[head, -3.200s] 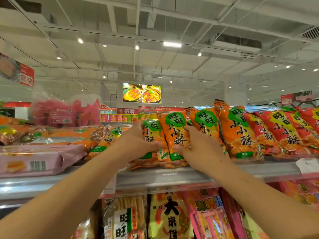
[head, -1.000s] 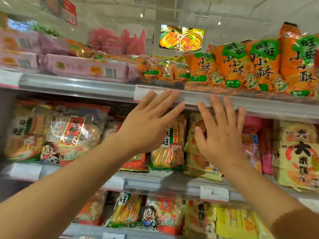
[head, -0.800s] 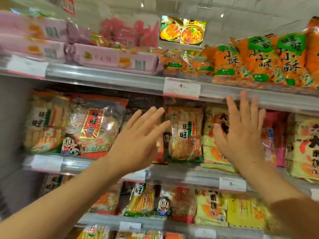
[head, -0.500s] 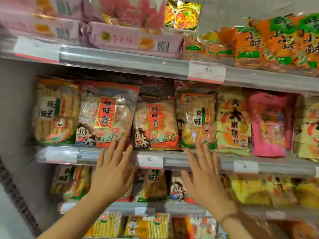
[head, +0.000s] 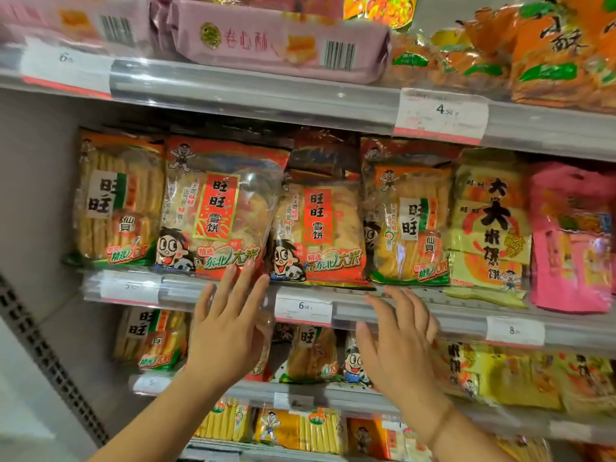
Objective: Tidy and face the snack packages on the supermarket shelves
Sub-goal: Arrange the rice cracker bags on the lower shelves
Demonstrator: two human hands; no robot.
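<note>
1. Middle shelf, left to right: clear-and-green rice cracker bag (head: 118, 198) marked 旺旺 仙贝; two clear-and-red bags marked 旺旺 雪饼 and 东北大米, the left red bag (head: 220, 208) and the right red bag (head: 320, 228); another 仙贝 bag (head: 408, 225); yellow bag (head: 490, 221) marked 大米饼; pink bag (head: 571, 238), print too blurred to read.
2. Price tags: white tag (head: 441, 115) reads 4.50, white tag (head: 303, 308) reads 6.50. Others are partly legible only.
3. Your left hand (head: 226, 331) is flat, fingers spread, holding nothing; fingertips (head: 246, 278) overlap the left red bag's bottom edge. Contact can't be confirmed.
4. Your right hand (head: 400, 341) is also splayed and empty, in front of the grey middle shelf rail (head: 416, 311), below the 仙贝 bag.
5. Top shelf: pink box (head: 280, 45) marked 卷心酥, orange bags (head: 550, 51) cut off at the frame. Lower shelves are blurred and partly hidden behind your hands.
</note>
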